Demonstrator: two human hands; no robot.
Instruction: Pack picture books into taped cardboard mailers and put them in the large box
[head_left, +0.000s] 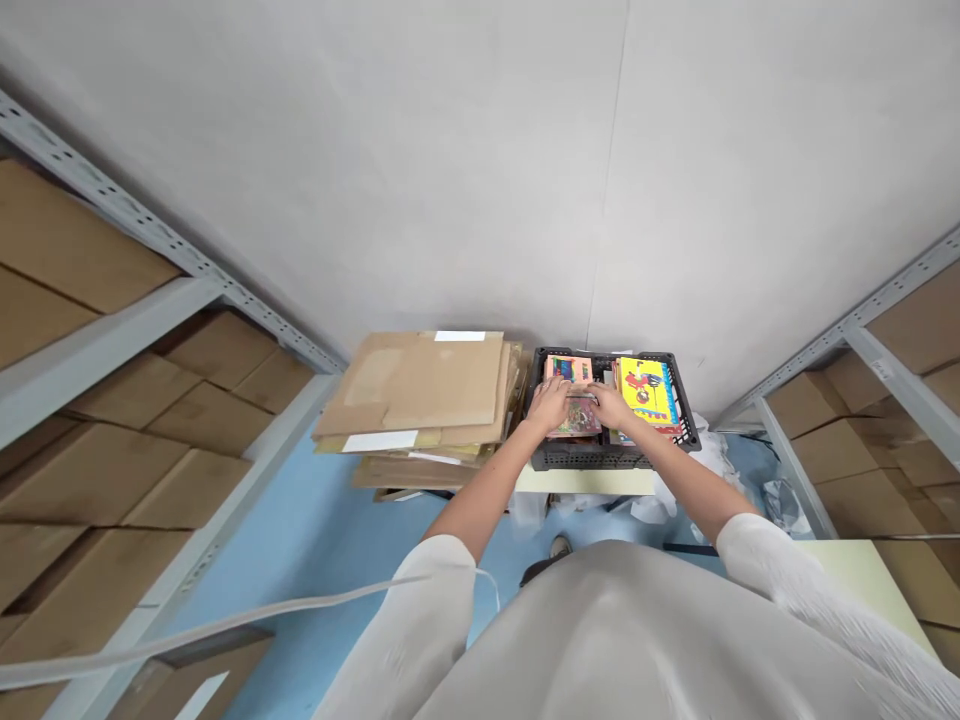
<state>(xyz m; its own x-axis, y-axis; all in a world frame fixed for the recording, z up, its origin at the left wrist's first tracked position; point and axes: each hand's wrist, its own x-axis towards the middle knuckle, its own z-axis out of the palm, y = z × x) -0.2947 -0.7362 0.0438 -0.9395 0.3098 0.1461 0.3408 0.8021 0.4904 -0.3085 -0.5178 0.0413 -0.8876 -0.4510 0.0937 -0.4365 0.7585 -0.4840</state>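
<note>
A black plastic crate (592, 460) by the wall holds books in two stacks. My left hand (550, 403) is over the crate's left stack, fingers closed at the left side of a book with a dark, colourful cover (576, 420). On the right side of that same book, my right hand (612, 407) has its fingers curled in. The fingertips of both hands are partly hidden. Just beyond the hands a book with an orange-pink cover (570, 367) shows. A bright yellow book with a red figure (647, 390) tops the right stack.
Flattened cardboard sheets (435, 385) are piled left of the crate. The crate rests on a pale yellow tabletop (585, 482). Metal shelves with cardboard boxes (217, 420) line both sides. A white cable (300, 603) crosses the lower left. Plastic wrap (712, 455) lies at right.
</note>
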